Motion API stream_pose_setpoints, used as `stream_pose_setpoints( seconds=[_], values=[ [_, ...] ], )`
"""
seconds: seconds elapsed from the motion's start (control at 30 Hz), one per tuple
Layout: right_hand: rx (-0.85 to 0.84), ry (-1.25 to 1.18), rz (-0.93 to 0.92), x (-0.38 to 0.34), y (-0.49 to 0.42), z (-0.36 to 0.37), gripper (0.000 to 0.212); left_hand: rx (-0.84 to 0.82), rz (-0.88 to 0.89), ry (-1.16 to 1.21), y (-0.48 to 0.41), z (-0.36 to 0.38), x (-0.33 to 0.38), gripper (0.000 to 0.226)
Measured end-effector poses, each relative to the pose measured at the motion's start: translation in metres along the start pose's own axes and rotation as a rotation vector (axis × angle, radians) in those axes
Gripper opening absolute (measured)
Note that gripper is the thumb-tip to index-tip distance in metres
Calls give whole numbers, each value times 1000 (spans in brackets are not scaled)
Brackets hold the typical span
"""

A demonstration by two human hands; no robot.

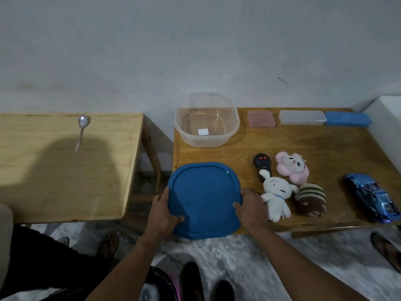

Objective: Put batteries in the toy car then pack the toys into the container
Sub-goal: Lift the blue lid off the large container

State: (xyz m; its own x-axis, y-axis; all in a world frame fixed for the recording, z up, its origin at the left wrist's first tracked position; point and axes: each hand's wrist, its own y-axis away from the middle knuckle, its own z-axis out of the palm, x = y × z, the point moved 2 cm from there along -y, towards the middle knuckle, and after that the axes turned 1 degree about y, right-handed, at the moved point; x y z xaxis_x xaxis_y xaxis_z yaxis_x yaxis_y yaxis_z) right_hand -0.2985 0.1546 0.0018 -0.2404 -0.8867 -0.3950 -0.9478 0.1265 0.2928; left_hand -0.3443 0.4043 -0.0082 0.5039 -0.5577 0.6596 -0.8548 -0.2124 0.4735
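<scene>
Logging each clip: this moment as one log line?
left hand, right hand: grip blue lid; container: uncovered, no toys; white plush, pink plush, brown plush, remote, toy car: on table

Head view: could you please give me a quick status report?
Left hand and right hand grip the blue lid by its edges. Container open, no toys inside. Toy car and plush toys on the table, unpacked.

Home rm, wood tables point(303, 146), plush toys point(275, 198)
</scene>
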Motion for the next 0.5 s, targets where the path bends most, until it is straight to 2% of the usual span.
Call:
stream_pose_setpoints(
  seconds=[0.23, 0.37, 0.5],
  values=[
    [11, 73, 2, -11, 0, -2, 31, -3, 23, -54, -1, -4, 13, 104],
    [50, 40, -51, -21, -7, -17, 29, 171, 60, -77, 4, -12, 30, 87],
    [155, 2, -123, -20, -27, -52, 27, 269, 250, -142, 7, -7, 75, 64]
  ],
)
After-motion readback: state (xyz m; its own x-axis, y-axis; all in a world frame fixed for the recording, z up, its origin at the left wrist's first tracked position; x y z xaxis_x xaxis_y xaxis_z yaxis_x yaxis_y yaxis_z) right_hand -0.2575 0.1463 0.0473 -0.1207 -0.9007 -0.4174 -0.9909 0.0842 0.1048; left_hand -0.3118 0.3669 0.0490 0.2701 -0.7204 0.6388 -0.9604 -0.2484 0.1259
